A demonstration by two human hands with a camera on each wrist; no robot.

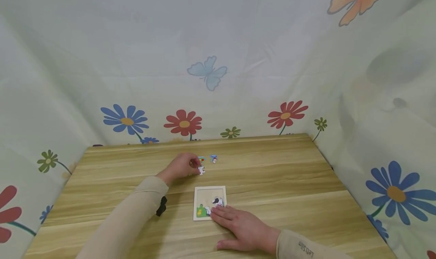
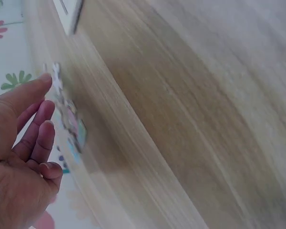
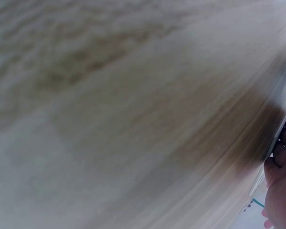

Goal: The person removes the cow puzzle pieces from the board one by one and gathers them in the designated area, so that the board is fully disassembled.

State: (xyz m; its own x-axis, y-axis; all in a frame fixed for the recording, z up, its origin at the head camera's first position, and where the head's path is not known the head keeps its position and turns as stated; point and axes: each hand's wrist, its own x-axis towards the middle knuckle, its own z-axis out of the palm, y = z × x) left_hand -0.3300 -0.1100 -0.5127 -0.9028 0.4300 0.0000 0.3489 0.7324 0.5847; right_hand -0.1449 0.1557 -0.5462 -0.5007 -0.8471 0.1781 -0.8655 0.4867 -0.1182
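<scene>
My left hand (image 1: 182,165) is at the far middle of the table, thumb and fingertips beside a white puzzle piece (image 1: 201,170) with dark spots. In the left wrist view the fingers are loosely bent and the thumb stands apart from them; the pieces (image 2: 71,119) beyond them are blurred. Two more pieces lie behind: a colourful one (image 1: 201,159) partly covered by the hand, and a blue one (image 1: 214,158). My right hand (image 1: 243,228) rests with extended fingers on the lower right corner of a square puzzle board (image 1: 195,202), where green and black-and-white picture parts show.
The wooden table (image 1: 272,176) stretches to a back edge against a flower-printed cloth (image 1: 252,100). Similar cloth hangs at both sides. A black object (image 1: 161,206) sits at the left sleeve's wrist.
</scene>
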